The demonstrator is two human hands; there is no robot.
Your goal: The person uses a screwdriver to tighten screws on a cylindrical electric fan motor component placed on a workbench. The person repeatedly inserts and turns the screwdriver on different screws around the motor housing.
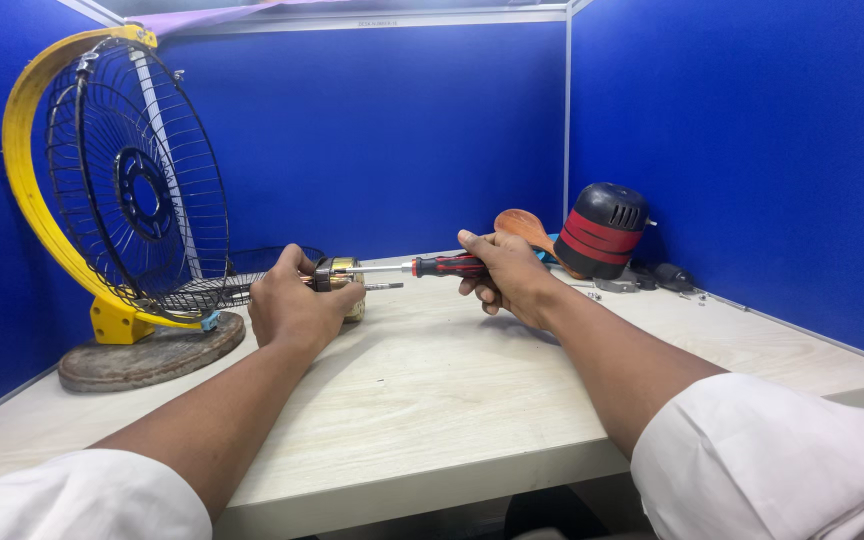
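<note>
- While our left hand (pixel 292 305) wraps its fingers (pixel 344 297) closed round the small fan motor (pixel 340 275) and pins it near the middle of the pale wooden surface (pixel 432 400), our right hand (pixel 508 275) holds the screwdriver (pixel 422 267) level, fingers curled shut round its red-and-black handle.
- We judge that the step in hand is turning a screw on the motor's right-hand face, so we keep the shaft in line with the screw and press along it rather than sideways, so the tip does not slip out.
- We grip the motor firmly enough that it does not spin with the tool; resting the left wrist on the surface helps to steady it.
- We cannot see the tip where it meets the motor, so we go by feel and seat it before twisting.
- The motor looks like a short metal cylinder, brass- or copper-coloured with a dark band, and a thin steel spindle (pixel 384 286) juts from it towards the right, just under the screwdriver's shaft. Most of its body is hidden behind our fingers.
- To the left stands the wire fan guard (pixel 137 190) in its yellow frame (pixel 27 170) on a round rusty base (pixel 142 355), well apart from the motor.
- Near the far right corner lie the black-and-red motor housing (pixel 604 230), a wooden spoon-like piece (pixel 524 226) and a few small loose parts (pixel 652 275).
</note>
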